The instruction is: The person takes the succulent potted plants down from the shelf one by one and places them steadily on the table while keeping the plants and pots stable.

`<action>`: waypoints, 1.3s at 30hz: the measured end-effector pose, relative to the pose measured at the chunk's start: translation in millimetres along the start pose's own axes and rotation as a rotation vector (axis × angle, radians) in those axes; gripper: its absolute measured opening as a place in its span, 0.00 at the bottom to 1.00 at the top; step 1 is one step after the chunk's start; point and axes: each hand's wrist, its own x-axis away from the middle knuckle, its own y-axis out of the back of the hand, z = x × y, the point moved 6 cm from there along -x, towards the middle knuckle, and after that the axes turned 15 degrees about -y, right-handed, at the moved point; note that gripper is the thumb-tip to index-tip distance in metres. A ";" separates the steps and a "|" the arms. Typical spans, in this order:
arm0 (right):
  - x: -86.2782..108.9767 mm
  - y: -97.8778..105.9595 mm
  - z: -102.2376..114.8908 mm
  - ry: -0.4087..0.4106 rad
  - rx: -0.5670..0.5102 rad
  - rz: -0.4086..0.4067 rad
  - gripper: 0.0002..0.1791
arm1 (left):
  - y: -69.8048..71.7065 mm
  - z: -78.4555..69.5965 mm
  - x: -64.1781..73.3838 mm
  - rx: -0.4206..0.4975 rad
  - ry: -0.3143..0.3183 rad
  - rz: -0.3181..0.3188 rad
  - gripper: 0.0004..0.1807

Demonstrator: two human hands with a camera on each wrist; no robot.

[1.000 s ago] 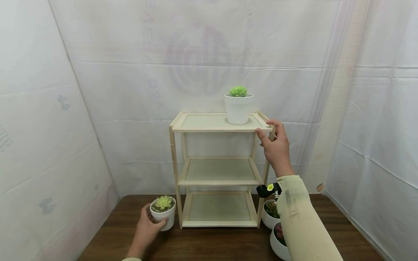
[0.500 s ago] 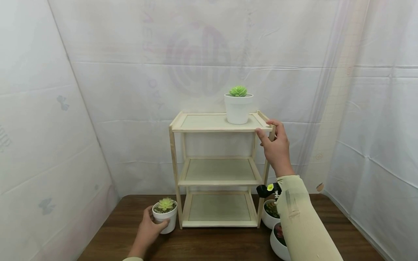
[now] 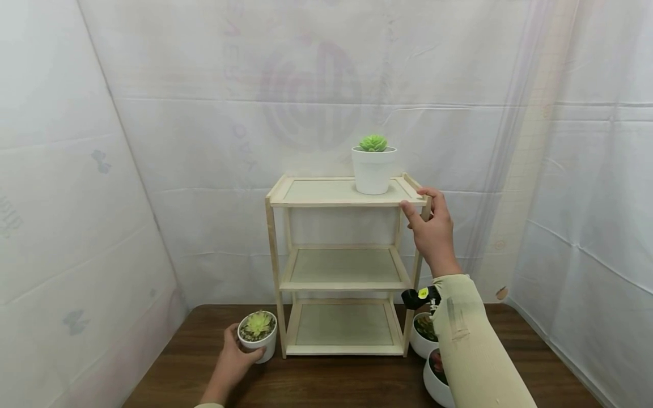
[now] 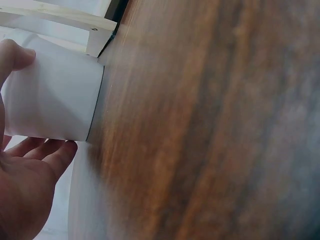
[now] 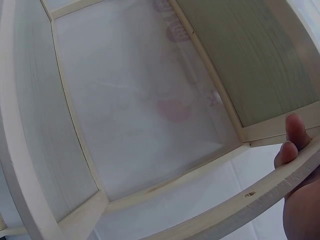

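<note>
My left hand [image 3: 234,356] grips a small white pot [image 3: 263,350] with a pale green succulent [image 3: 257,324] in it, just left of the shelf's front leg. Thumb and fingers lie on opposite sides of this pot [image 4: 52,90] in the left wrist view, its base right at the tabletop. With my right hand [image 3: 431,229] I hold the top right front corner of a three-tier wooden shelf [image 3: 347,285]. The right wrist view has the fingertips [image 5: 296,131] curled around the shelf's post [image 5: 250,200]. Another white pot [image 3: 373,173] with a bright green succulent stands on the top tier.
Two white bowl-shaped pots, one with a green plant [image 3: 425,328] and one with a reddish plant [image 3: 436,367], sit right of the shelf, partly behind my right sleeve [image 3: 476,340]. The dark wooden table [image 3: 331,382] ends at white sheet walls [image 3: 204,141].
My left hand has shifted the pot slightly to the right, closer to the shelf leg, and the pot now leans a little toward me. My right hand stays on the shelf corner.
</note>
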 end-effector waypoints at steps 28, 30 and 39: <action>-0.7 -3.4 1.6 0.028 -0.002 -0.003 0.34 | 2.0 1.9 -1.3 0.023 0.050 0.034 0.55; -0.8 -3.9 1.7 0.029 -0.003 -0.001 0.34 | 3.0 1.7 -1.7 0.029 0.043 0.043 0.56; -1.7 -6.2 1.6 0.032 -0.009 0.005 0.33 | 13.0 -3.4 0.6 0.026 0.025 0.032 0.56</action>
